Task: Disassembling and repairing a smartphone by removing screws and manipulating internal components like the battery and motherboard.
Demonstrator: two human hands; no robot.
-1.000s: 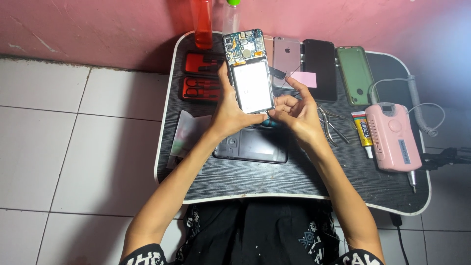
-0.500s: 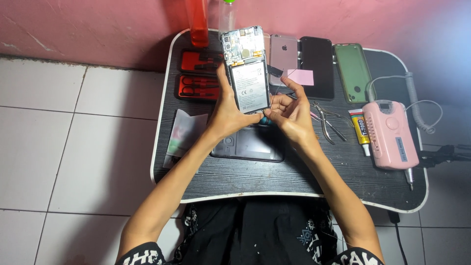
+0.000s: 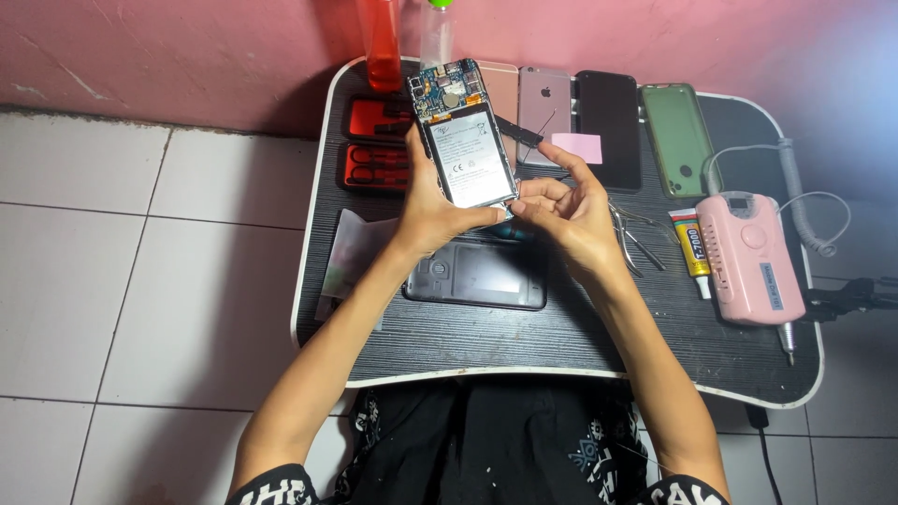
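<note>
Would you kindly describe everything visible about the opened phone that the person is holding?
The opened phone with its back cover off shows a blue-green circuit board at the top and a large silvery battery with a white label below. It is held raised and tilted above the black lap table. The left hand grips its lower left side; the right hand touches its bottom corner.

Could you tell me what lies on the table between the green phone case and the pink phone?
In the head view, a black phone lies face up between the green phone case and the pink phone.
</note>
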